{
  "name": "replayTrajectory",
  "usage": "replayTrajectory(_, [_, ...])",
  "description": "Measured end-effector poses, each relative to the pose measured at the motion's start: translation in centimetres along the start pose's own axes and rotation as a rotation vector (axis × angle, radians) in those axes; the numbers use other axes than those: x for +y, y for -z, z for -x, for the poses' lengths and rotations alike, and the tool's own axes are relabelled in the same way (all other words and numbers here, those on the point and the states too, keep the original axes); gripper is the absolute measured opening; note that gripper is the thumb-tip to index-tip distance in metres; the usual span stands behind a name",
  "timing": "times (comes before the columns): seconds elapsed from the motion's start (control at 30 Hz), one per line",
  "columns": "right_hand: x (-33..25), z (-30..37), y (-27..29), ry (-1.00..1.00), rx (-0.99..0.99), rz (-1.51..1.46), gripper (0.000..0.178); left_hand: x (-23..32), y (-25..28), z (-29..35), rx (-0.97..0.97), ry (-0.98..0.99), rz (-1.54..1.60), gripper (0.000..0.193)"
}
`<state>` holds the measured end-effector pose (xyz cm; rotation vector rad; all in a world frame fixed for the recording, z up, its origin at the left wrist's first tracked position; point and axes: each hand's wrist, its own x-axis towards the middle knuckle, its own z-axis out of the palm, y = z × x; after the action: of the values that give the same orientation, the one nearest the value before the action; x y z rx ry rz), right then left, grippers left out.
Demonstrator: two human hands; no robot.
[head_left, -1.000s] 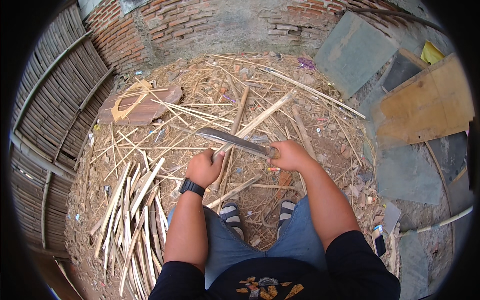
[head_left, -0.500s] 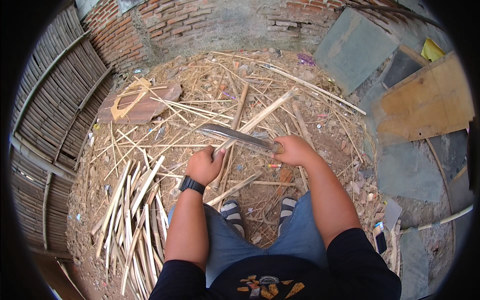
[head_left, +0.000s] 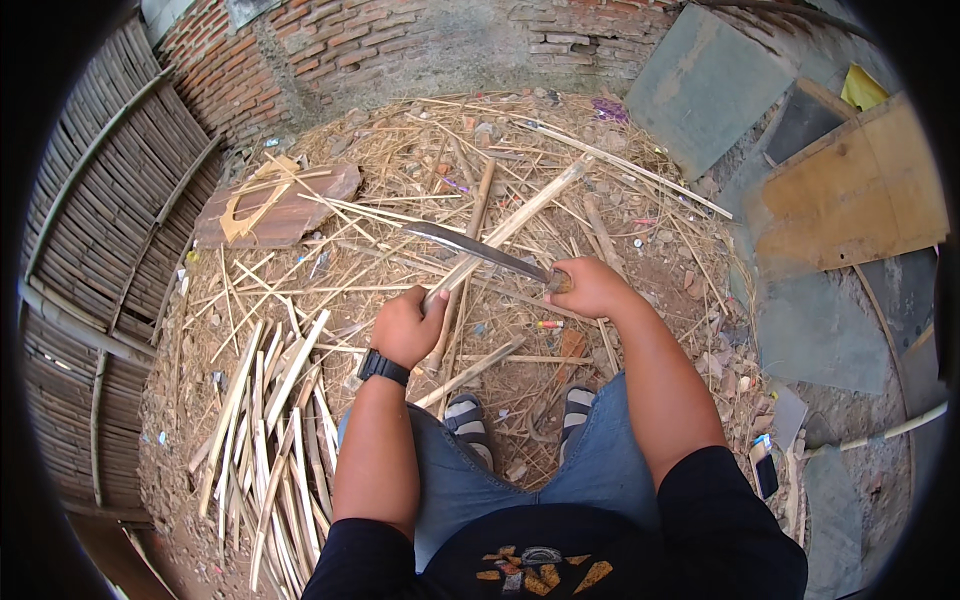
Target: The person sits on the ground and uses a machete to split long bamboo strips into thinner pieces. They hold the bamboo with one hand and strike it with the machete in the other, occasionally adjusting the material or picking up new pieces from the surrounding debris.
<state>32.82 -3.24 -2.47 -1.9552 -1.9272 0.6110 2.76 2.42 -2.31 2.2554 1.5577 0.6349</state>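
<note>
My left hand (head_left: pixel 408 325) is closed round the near end of a pale split bamboo strip (head_left: pixel 533 206), which slants away from me to the far right. My right hand (head_left: pixel 592 288) grips the handle of a machete (head_left: pixel 485 250). Its long dark blade points left and crosses over the strip, a little beyond my left hand. Whether the edge touches the strip I cannot tell. A darker wooden stick (head_left: pixel 481 200) lies on the ground beneath them.
A pile of split strips (head_left: pixel 275 450) lies at my left. A brown board (head_left: pixel 330 192) lies farther off, before a bamboo fence (head_left: pixel 90 200). Grey sheets (head_left: pixel 705 95) and a tan panel (head_left: pixel 850 195) lean at the right. A phone (head_left: pixel 766 475) lies by my right side. Behind stands a brick wall (head_left: pixel 400 45).
My right hand has shifted slightly up, and the machete blade has turned so its flat looks darker and its tip sits higher. My left hand still grips the strip.
</note>
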Motion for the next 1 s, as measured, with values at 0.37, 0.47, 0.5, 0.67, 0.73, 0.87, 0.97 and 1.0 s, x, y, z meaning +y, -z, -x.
replayTrajectory(0.37, [-0.5,0.1,-0.6,0.024,0.068,0.027,0.049,-0.2,-0.4,-0.2,0.021,-0.007,0.045,0.049])
replayTrajectory(0.47, [-1.0,0.1,-0.9,0.069,-0.002,-0.014,0.046,-0.1,-0.3,-0.2,0.022,-0.001,0.085,0.049])
replayTrajectory(0.5, [-1.1,0.2,-1.1,0.083,-0.034,-0.035,0.045,-0.2,-0.3,-0.1,0.022,0.002,0.098,0.049])
replayTrajectory(0.67, [-0.8,-0.1,-1.3,0.053,-0.076,-0.103,0.045,0.0,-0.7,-0.2,0.038,-0.006,0.129,0.049])
replayTrajectory(0.73, [-1.4,0.1,-1.4,0.069,-0.076,-0.129,0.044,-0.1,-0.6,-0.3,0.043,-0.002,0.133,0.049])
replayTrajectory(0.87, [-1.3,0.2,-1.0,0.05,-0.124,-0.182,0.043,0.2,-0.5,0.1,0.052,-0.017,0.142,0.048])
replayTrajectory(0.97, [-0.3,-0.1,-1.6,0.068,-0.095,-0.18,0.043,0.2,-0.5,0.0,0.052,-0.021,0.126,0.047])
replayTrajectory(1.0, [-0.7,0.1,-1.5,0.088,-0.08,-0.156,0.042,0.2,-0.6,-0.1,0.049,-0.02,0.117,0.047])
